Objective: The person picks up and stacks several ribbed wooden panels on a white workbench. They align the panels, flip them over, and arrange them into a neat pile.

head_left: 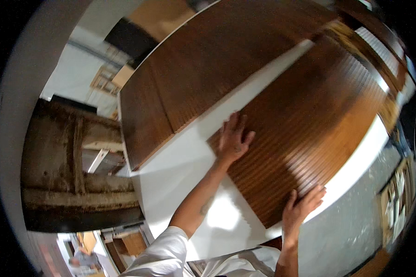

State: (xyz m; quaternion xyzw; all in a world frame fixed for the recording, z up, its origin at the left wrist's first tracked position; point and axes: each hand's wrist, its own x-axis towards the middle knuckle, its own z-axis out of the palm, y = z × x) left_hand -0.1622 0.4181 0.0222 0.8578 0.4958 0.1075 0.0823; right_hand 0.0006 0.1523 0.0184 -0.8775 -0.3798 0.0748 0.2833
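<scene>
A glossy brown wood panel with fine ribs [309, 120] lies on a white-topped table [171, 194]. My left hand [235, 141] rests at the panel's left edge, fingers spread and slightly blurred. At the near right edge of the same panel is my right hand [301, 210], its fingers stretched out along the edge. Neither hand is closed around anything. A second brown ribbed panel [194, 69] lies beyond, with a strip of white tabletop between the two.
A worn brown wooden structure [55, 157] stands to the left. More wood pieces [356, 60] are at the far right end of the table. Grey floor [351, 221] shows on the right, with a crate-like stack [397, 203] on it. A person [83, 259] is in the background, lower left.
</scene>
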